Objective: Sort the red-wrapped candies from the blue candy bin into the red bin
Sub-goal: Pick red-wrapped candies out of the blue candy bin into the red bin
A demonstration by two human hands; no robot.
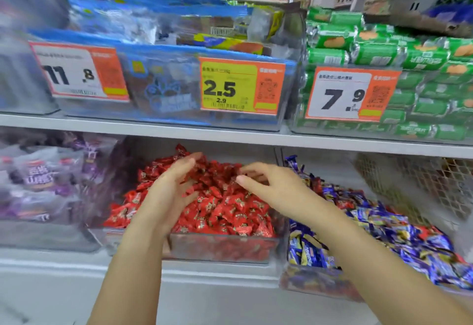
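A clear bin point(222, 248) on the lower shelf is heaped with red-wrapped candies point(230, 209). To its right a second clear bin point(317, 283) holds blue-wrapped candies point(399, 232), with a few red ones point(345, 204) mixed in. Both hands hover over the red heap. My left hand point(171, 186) has its fingers extended over the pile's back left. My right hand point(268, 184) reaches in from the right with fingers loosely bent above the pile; I see no candy held in it. The image is motion-blurred.
Purple snack bags point(38, 184) fill the bin at the left. The upper shelf point(230, 132) carries blue-packaged goods behind price tags point(240, 86) and green biscuit rolls point(409, 56) at the right. A wire mesh basket point(422, 179) sits at the far right.
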